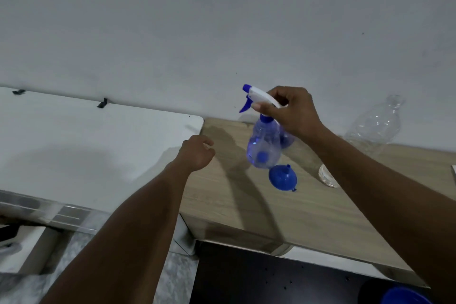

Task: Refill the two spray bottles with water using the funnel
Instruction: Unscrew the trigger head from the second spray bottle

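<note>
My right hand grips the white-and-blue trigger head of a clear blue spray bottle and holds it lifted above the wooden table. A second blue spray bottle stands behind it, mostly hidden by the first bottle and my wrist. The blue funnel lies on its side on the table just below the lifted bottle. My left hand hovers to the left of the bottle, over the table's left edge, fingers loosely curled and holding nothing.
A large clear plastic bottle stands against the wall at the back right. A small clear round object lies beside my right forearm. A white table adjoins on the left. A blue rim shows at the bottom right.
</note>
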A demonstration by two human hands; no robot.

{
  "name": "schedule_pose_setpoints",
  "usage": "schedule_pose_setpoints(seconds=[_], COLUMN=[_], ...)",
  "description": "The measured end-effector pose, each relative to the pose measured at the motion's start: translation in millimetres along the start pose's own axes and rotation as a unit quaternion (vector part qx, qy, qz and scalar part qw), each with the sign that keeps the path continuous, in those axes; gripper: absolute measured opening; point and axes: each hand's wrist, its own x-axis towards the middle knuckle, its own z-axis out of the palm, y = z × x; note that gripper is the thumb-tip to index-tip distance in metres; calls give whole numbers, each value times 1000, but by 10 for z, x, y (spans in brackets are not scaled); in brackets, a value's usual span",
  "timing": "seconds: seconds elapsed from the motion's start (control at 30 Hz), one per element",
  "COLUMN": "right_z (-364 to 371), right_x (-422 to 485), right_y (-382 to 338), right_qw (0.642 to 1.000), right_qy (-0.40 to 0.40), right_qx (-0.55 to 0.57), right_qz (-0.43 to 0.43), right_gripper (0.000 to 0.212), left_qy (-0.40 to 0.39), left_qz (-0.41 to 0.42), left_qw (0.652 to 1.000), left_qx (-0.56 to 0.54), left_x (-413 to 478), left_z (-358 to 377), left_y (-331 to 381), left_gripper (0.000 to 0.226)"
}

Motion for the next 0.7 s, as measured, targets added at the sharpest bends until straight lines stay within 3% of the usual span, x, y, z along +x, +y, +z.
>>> schedule_pose_setpoints(seconds=[0.27, 0.53, 0.7], right_z=[331, 602, 530], right_x=[700, 1067, 1183], right_y=[316, 614, 673], right_qw=[992, 978, 972], right_qy=[-31, -69, -113], right_qx=[-115, -194, -208], right_qz=[27, 19, 3], right_gripper=[16, 21, 47], left_qy=[-16, -64, -85], left_qz=[54, 96, 115], left_qw=[998, 993, 990], left_qx=[19, 1, 13], left_x=[277, 416, 401], left_z=[25, 242, 342], left_y=[378, 503, 578], left_gripper=[35, 35, 33])
